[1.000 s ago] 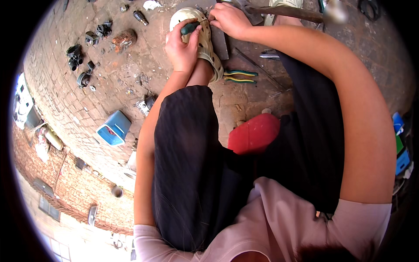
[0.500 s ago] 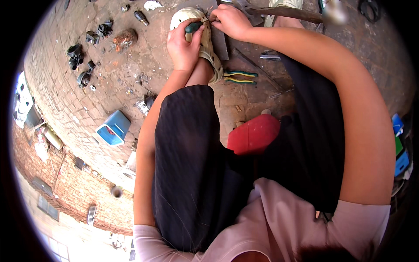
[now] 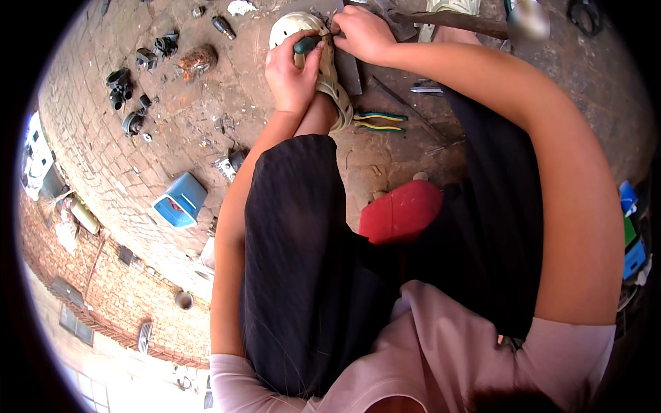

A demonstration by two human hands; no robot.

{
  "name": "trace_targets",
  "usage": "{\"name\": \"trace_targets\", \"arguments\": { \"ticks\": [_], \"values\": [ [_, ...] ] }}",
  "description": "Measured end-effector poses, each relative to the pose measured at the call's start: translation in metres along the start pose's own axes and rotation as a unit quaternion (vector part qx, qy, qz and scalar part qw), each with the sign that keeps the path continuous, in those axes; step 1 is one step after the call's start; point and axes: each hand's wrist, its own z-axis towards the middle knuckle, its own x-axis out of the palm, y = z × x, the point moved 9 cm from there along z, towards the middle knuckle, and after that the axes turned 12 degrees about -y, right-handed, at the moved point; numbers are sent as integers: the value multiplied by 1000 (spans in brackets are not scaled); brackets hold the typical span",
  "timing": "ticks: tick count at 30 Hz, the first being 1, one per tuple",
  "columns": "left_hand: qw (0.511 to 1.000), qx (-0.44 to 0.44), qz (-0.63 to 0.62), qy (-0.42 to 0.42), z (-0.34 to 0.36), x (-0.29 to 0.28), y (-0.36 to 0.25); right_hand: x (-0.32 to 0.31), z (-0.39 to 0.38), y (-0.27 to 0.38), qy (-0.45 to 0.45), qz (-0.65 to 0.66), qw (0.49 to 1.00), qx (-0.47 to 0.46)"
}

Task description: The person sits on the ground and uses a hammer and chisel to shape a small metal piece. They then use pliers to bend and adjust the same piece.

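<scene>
My left hand (image 3: 292, 81) is closed around a short, dark green tool handle (image 3: 307, 45), just above my cream clog (image 3: 282, 27). The working end of that tool is hidden. Close by on the right, the bent fingertips of my right hand (image 3: 366, 34) meet near the tool's end. Whatever they pinch is too small and covered to make out. A flat dark metal plate (image 3: 350, 73) lies beneath my hands, beside the clog. Pliers with green and yellow handles (image 3: 380, 122) rest on the ground behind the shoe, and a thin metal rod (image 3: 406, 107) lies to their right.
A long brown wooden handle (image 3: 458, 22) reaches across at the upper right. Dark metal parts (image 3: 118, 88) and a rusty lump (image 3: 197, 62) are scattered on the brick ground at left, beyond a blue plastic container (image 3: 180, 200). A red seat (image 3: 401, 213) shows between my legs.
My left hand and the green handle have shifted very slightly to the right. My right hand stays almost where it was, its fingers moved a little.
</scene>
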Motion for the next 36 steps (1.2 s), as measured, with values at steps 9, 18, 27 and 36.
{"name": "trace_targets", "arguments": {
  "ticks": [9,18,27,36],
  "values": [
    [1000,-1,-5,-9,-3,-3,-3,-4,3,16,-3,-57,992,-114],
    [1000,-20,-1,-1,-2,-2,-1,-7,6,17,-45,-2,984,-174],
    [1000,-8,1,-3,1,0,-1,7,11,3,10,-6,992,-129],
    [1000,-15,-1,2,0,-1,-1,-4,11,3,9,55,993,-107]
  ]
}}
